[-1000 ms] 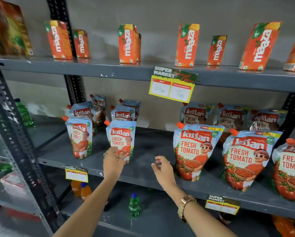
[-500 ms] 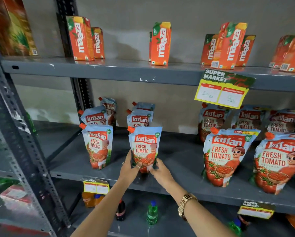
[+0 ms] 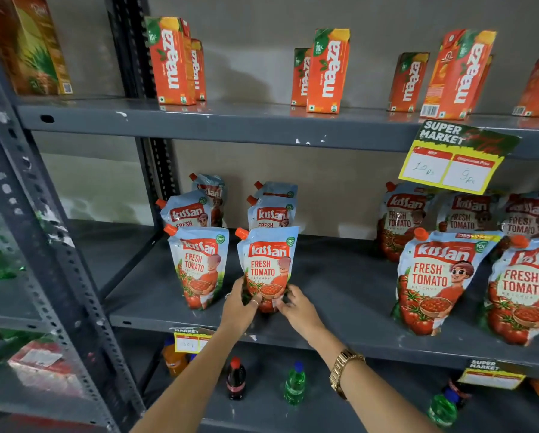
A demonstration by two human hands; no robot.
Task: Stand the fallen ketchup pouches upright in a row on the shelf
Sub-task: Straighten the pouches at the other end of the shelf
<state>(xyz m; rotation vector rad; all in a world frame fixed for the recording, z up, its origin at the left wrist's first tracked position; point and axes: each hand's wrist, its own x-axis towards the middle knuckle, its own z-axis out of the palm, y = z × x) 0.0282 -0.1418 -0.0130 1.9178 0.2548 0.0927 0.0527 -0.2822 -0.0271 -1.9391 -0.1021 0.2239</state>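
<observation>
Ketchup pouch held upright at the frame's centre

The base of a Kissan ketchup pouch (image 3: 269, 264) is grasped by the left hand (image 3: 241, 307) and right hand (image 3: 297, 310) on the grey shelf (image 3: 340, 282); a second pouch (image 3: 199, 264) stands just left, with more pouches (image 3: 271, 210) stood behind.

I see the ketchup pouch (image 3: 269, 264) upright near the front of the grey middle shelf (image 3: 340, 276), pale blue with a red label and an orange spout cap at its top left corner. Just to its left stands a matching front pouch (image 3: 199, 264), also upright. More small pouches (image 3: 271, 210) stand in files behind these two. Well apart on the right, larger pouches (image 3: 440, 276) stand upright, leaning slightly.
</observation>
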